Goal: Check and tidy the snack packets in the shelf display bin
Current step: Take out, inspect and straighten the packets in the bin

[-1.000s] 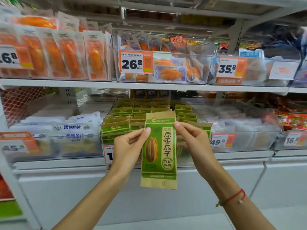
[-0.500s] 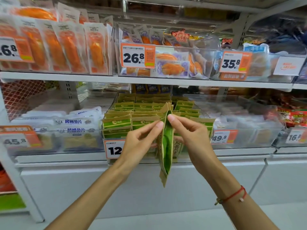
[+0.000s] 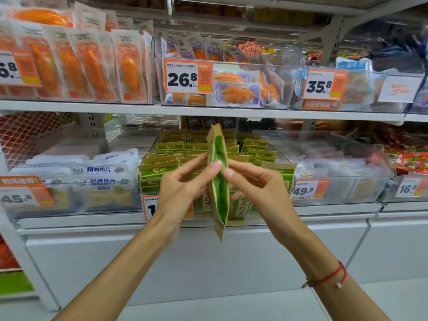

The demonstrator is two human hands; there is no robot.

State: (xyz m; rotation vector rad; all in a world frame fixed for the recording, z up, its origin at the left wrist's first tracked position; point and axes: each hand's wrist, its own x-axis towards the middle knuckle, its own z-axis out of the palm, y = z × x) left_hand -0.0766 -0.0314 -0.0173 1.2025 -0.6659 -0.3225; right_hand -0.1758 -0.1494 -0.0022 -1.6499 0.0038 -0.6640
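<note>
— Head view: where's the packet?
— The green-and-tan snack packet (image 3: 218, 181) hangs edge-on, in front of the display bin (image 3: 281, 156) of matching packets.
— And the fingers?
— The left hand (image 3: 183, 188) and right hand (image 3: 257, 181) both pinch it near mid-height, fingers narrow.

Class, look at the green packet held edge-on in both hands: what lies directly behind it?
Behind the green packet stands the clear bin of matching packets in rows. The packet and both hands cover the bin's front middle and much of its price tag.
</note>
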